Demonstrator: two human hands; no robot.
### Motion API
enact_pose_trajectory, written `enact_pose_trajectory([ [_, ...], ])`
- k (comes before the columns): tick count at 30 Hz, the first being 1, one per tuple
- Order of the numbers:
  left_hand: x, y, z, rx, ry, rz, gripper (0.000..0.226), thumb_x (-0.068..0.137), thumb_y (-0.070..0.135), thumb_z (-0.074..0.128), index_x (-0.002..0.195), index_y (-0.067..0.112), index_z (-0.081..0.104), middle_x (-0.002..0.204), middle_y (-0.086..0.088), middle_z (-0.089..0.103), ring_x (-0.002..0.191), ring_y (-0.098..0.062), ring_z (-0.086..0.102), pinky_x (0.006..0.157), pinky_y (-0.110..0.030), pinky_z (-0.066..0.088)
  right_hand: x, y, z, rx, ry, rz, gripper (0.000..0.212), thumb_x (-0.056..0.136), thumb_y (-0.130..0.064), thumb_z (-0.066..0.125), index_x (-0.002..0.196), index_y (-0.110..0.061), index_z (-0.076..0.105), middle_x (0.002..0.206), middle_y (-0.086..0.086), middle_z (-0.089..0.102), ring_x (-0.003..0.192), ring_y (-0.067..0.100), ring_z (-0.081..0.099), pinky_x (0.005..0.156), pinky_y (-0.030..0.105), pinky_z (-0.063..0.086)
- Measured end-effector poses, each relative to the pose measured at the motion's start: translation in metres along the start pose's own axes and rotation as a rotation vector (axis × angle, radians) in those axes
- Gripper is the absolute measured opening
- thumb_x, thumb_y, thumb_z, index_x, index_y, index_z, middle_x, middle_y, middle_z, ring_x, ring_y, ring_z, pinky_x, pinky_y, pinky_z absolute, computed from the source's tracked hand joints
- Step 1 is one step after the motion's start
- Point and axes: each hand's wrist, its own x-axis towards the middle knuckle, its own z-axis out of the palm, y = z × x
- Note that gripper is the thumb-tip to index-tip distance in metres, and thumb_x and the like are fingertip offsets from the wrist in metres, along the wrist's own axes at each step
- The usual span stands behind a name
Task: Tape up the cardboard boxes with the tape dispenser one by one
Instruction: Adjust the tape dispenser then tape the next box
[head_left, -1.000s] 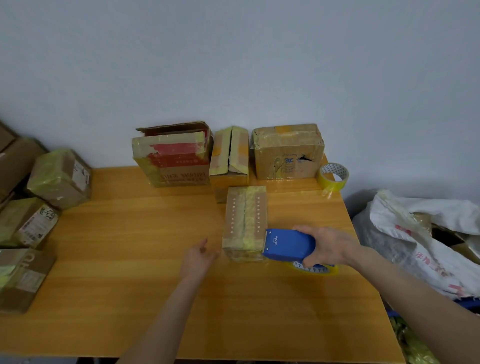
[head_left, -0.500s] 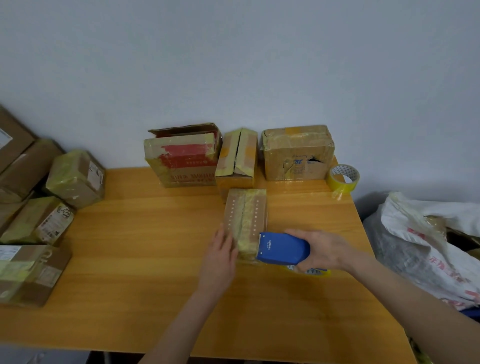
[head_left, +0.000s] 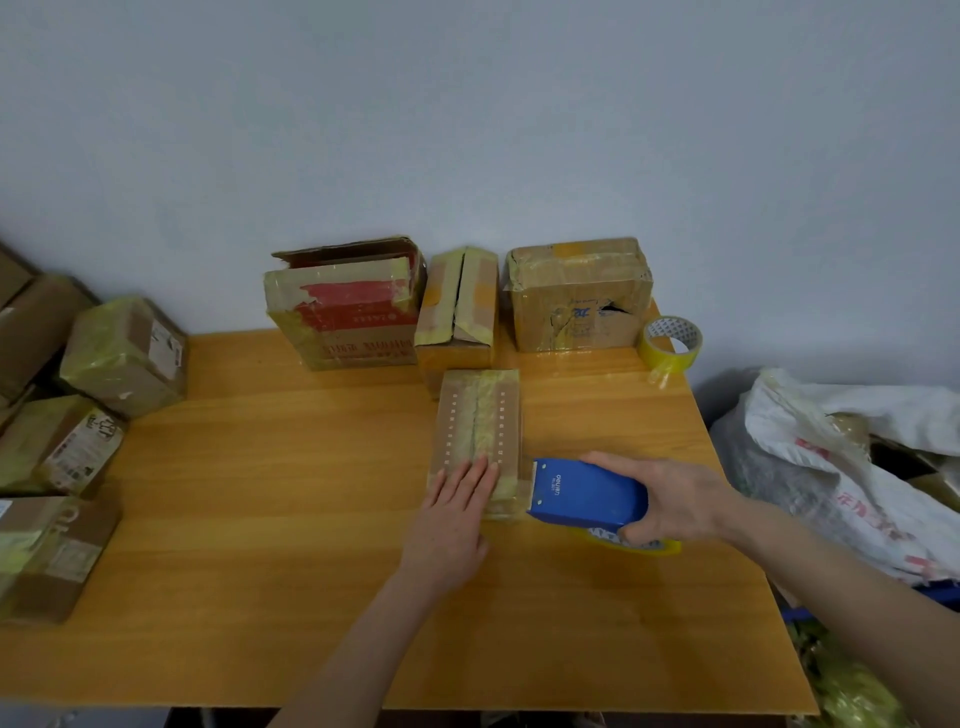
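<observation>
A narrow cardboard box (head_left: 478, 415) lies lengthwise in the middle of the wooden table (head_left: 260, 519), with yellowish tape along its top seam. My left hand (head_left: 457, 509) lies flat on the box's near end, fingers straight. My right hand (head_left: 670, 499) grips a blue tape dispenser (head_left: 587, 493) carrying a yellow tape roll. The dispenser's front edge sits at the box's near right corner.
Three taped boxes stand against the wall: a red-printed box (head_left: 348, 306), a small box (head_left: 460, 306) and a brown box (head_left: 579, 293). A spare yellow tape roll (head_left: 670, 343) sits at the back right. Several boxes (head_left: 78, 395) pile up on the left. A white bag (head_left: 852, 457) lies to the right.
My left hand has moved from the table onto the near end of the box and lies flat there. The dispenser has stayed at the box's near right corner.
</observation>
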Motion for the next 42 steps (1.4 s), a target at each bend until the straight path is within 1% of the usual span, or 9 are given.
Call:
enact_pose_trajectory([
  [7,0.001,0.001,-0.002,-0.015,-0.016,-0.005,0.084,0.096,0.027,0.043,0.143,0.025,-0.026,0.156,0.005,-0.024,0.145,-0.011,-0.02,0.118,-0.036,-0.015,-0.013,0.005,-0.006,-0.081,-0.03,0.064,0.087,0.078,-0.042,0.065,0.146,-0.054,0.012,0.109,-0.011,0.057,0.096,0.012,0.055,0.075,0.03,0.05],
  [13,-0.001,0.001,0.0,-0.018,0.003,0.001,0.087,0.095,0.026,0.044,0.143,0.027,-0.028,0.155,0.004,-0.026,0.145,-0.014,-0.021,0.114,-0.036,-0.019,0.006,-0.025,0.001,-0.151,-0.09,0.068,0.064,0.083,-0.038,0.058,0.138,-0.054,0.028,0.08,-0.016,0.046,0.088,0.015,0.052,0.057,0.025,0.038],
  [18,0.001,0.0,0.0,-0.026,0.019,-0.001,0.087,0.095,0.024,0.045,0.142,0.029,-0.028,0.155,0.005,-0.026,0.146,-0.014,-0.02,0.114,-0.036,-0.019,0.02,-0.04,-0.003,-0.177,-0.133,0.101,0.073,0.085,-0.039,0.057,0.145,-0.053,0.019,0.09,-0.015,0.05,0.09,0.016,0.05,0.069,0.029,0.043],
  [24,0.002,-0.001,0.001,-0.014,0.009,0.003,0.088,0.094,0.021,0.047,0.141,0.03,-0.027,0.159,0.002,-0.02,0.148,-0.017,-0.014,0.115,-0.037,-0.015,0.034,-0.043,-0.012,-0.155,-0.178,0.115,0.075,0.079,-0.044,0.065,0.143,-0.052,0.028,0.102,-0.01,0.058,0.091,0.018,0.055,0.066,0.029,0.045],
  [29,0.001,0.001,-0.003,-0.018,-0.015,0.004,0.086,0.094,0.02,0.046,0.148,0.028,-0.02,0.16,0.002,-0.019,0.148,-0.016,-0.015,0.115,-0.037,-0.015,0.04,-0.034,-0.014,-0.132,-0.101,0.25,0.074,0.077,-0.048,0.063,0.145,-0.039,0.035,0.088,-0.008,0.06,0.085,0.018,0.06,0.062,0.029,0.046],
  [33,0.001,0.0,-0.002,-0.023,0.006,-0.001,0.087,0.093,0.02,0.046,0.145,0.028,-0.022,0.16,0.003,-0.017,0.148,-0.017,-0.013,0.114,-0.036,-0.016,0.037,-0.01,-0.02,0.182,0.036,0.294,0.067,0.075,-0.041,0.07,0.136,-0.031,0.046,0.102,-0.003,0.063,0.088,0.02,0.061,0.074,0.036,0.053],
  [38,0.003,0.013,0.003,-0.056,0.008,-0.028,0.083,0.095,0.028,0.045,0.143,0.03,-0.024,0.158,0.004,-0.021,0.147,-0.018,-0.016,0.116,-0.038,-0.016,0.046,0.009,0.009,0.91,0.289,0.362,0.048,0.079,-0.026,0.075,0.123,-0.022,0.056,0.108,0.001,0.062,0.09,0.019,0.06,0.078,0.037,0.052],
  [40,0.004,0.014,0.003,-0.056,-0.016,-0.034,0.084,0.096,0.03,0.044,0.142,0.03,-0.026,0.158,0.004,-0.023,0.146,-0.017,-0.019,0.116,-0.039,-0.017,0.049,0.015,0.022,1.182,0.267,0.446,0.05,0.083,-0.024,0.074,0.128,-0.025,0.053,0.109,0.001,0.061,0.093,0.022,0.06,0.079,0.036,0.052],
  [42,0.004,0.012,0.002,-0.053,-0.03,-0.029,0.084,0.096,0.031,0.044,0.141,0.031,-0.026,0.157,0.005,-0.024,0.146,-0.016,-0.019,0.115,-0.037,-0.017,0.055,0.025,0.034,1.364,0.219,0.528,0.066,0.082,-0.03,0.075,0.141,-0.025,0.047,0.118,0.005,0.062,0.101,0.029,0.062,0.087,0.046,0.054],
])
